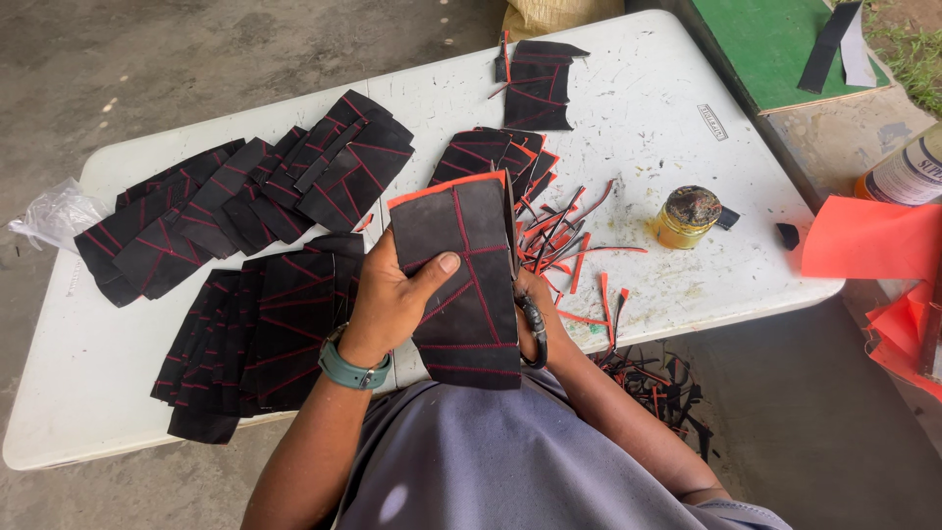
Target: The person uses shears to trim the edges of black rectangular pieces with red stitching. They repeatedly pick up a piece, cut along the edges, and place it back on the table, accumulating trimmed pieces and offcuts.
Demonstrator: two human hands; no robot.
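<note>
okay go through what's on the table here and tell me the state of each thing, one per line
Left hand: gripping the black panel, thumb on top.
Right hand: mostly hidden behind the panel, on scissors.
Black panel: held up, orange edge at top.
Glue jar: upright, open.
Panel stacks: fanned flat.
Trimmings: scattered.

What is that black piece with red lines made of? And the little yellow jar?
The black piece in the left hand looks like thin leather or a leather-like sheet: matte, flat, slightly stiff, with red stitching and a red-orange backing showing at its top edge. The jar looks like clear glass holding something yellowish, its top dark and crusted.
</note>
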